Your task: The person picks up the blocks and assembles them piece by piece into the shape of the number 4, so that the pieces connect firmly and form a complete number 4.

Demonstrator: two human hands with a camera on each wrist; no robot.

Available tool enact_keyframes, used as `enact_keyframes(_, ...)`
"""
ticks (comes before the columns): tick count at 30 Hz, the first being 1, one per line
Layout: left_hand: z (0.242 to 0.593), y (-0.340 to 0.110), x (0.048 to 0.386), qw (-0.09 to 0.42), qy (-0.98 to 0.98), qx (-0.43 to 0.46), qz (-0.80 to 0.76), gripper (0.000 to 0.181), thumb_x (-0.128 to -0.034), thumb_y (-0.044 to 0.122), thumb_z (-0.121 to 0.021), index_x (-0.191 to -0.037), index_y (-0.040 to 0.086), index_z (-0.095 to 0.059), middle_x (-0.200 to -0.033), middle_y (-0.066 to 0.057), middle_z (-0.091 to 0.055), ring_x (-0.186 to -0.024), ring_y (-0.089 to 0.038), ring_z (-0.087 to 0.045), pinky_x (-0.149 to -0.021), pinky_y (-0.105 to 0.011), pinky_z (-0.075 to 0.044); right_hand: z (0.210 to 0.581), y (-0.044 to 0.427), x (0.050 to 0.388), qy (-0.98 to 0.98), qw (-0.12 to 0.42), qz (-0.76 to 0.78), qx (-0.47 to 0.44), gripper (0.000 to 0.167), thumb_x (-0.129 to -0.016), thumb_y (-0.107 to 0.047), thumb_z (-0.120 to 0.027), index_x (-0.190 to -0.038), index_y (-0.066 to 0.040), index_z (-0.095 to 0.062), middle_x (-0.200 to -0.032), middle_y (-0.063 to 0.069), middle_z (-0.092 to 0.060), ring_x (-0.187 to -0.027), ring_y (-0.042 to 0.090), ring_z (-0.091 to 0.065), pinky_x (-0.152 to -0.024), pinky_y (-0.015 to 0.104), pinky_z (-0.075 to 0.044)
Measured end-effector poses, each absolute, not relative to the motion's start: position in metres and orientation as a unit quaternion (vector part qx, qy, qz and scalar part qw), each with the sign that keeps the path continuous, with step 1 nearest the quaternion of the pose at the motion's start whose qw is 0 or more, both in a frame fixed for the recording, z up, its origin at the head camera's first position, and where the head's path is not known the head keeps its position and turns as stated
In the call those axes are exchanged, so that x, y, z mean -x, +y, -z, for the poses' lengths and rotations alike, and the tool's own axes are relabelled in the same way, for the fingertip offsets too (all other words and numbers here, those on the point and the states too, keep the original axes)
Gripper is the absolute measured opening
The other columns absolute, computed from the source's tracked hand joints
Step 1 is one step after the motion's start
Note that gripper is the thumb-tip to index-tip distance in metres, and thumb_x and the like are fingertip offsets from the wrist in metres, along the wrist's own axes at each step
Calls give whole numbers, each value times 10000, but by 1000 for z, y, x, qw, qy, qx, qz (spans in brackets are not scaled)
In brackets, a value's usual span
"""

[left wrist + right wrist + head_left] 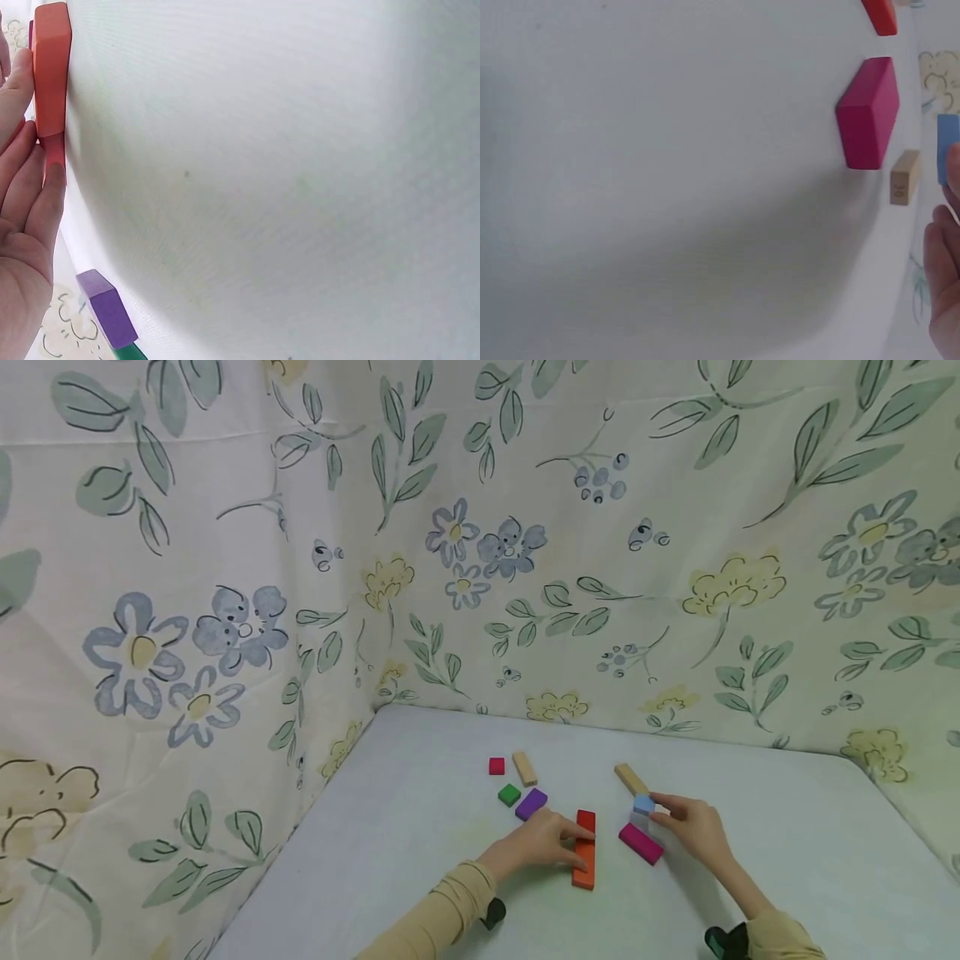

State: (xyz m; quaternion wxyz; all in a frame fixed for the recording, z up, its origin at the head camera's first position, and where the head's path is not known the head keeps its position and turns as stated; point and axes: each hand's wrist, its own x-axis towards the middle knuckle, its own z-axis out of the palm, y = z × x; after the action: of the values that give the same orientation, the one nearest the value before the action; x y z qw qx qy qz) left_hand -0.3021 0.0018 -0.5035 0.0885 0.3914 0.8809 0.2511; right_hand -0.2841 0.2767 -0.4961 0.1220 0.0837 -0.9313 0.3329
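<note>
In the head view my left hand (543, 839) rests its thumb and fingertips on two blocks lying end to end, an orange block (583, 878) nearer me and a red block (586, 818) beyond it. The left wrist view shows the thumb beside the orange block and a finger over the red one. To the right, my right hand (693, 831) pinches a small light blue block (643, 804) between thumb and fingers. The blue block hangs above the table, between a magenta block (641, 844) and a plain wooden block (631, 778).
On the left lie a purple block (532, 804), a green block (509, 794), a small red cube (497, 766) and another wooden block (524, 768). They stand on a white table (360, 860). Floral cloth (480, 635) hangs behind and along the left side.
</note>
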Motion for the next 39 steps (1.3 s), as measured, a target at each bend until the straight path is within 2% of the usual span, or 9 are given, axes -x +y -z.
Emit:
enact_keyframes(5,503,1,303,89,880,-392,-254,471,-783,357,-759,-1223,221,-657,-730,102,-527,-576,7,-302,-509,-143,-260,486,276,287,-926,133,-343,-89,354,-848,-131,-702,-1170,8,-654,-1123,224,-672,-922,353,-665,-638,141,-510)
enact_keyframes(11,503,1,303,90,881,-389,-253,470,-783,363,-758,-1222,229,-658,-626,83,-375,-558,-2,-282,-500,-146,-245,475,270,290,-919,149,-351,-99,347,-851,-133,-701,-1172,-6,-659,-1116,213,-679,-916,351,-675,-641,126,-503)
enact_keyframes(16,505,1,304,93,882,-385,-254,465,-784,361,-756,-1221,233,-658,-617,80,-357,-564,-3,-292,-503,-142,-244,465,259,292,-915,139,-366,-97,357,-860,-153,-695,-1182,-6,-652,-1110,230,-675,-905,338,-680,-644,130,-508)
enact_keyframes(21,505,2,303,94,884,-382,-254,465,-781,358,-760,-1219,236,-660,-631,97,-397,-573,0,-307,-507,-142,-254,458,248,295,-915,123,-375,-88,369,-868,-174,-690,-1198,-16,-645,-1048,219,-699,-843,284,-691,-636,138,-501)
enact_keyframes(27,504,3,302,95,884,-382,-254,471,-780,358,-761,-1223,235,-657,-653,102,-434,-565,0,-315,-505,-144,-264,452,236,303,-910,115,-387,-95,366,-876,-158,-678,-1213,-22,-637,-1096,221,-683,-737,202,-665,-590,159,-493)
enact_keyframes(30,503,2,303,94,883,-384,-253,469,-782,356,-760,-1223,232,-657,-697,110,-497,-575,5,-322,-512,-139,-272,450,227,307,-907,115,-394,-97,359,-873,-151,-679,-1204,-16,-642,-1148,233,-658,-790,239,-664,-577,184,-508)
enact_keyframes(35,504,1,304,93,882,-390,-249,453,-795,343,-751,-1224,233,-656,-865,128,-642,-597,15,-337,-529,-123,-294,453,216,312,-905,105,-401,-97,350,-878,-146,-671,-1202,-17,-643,-1175,213,-654,-998,355,-665,-738,300,-578)
enact_keyframes(39,504,2,304,87,880,-399,-241,440,-808,334,-742,-1228,233,-654,-969,125,-684,-613,18,-352,-546,-109,-309,459,212,312,-906,100,-399,-100,341,-874,-139,-678,-1189,-11,-650,-1159,206,-664,-1020,370,-653,-779,364,-573)
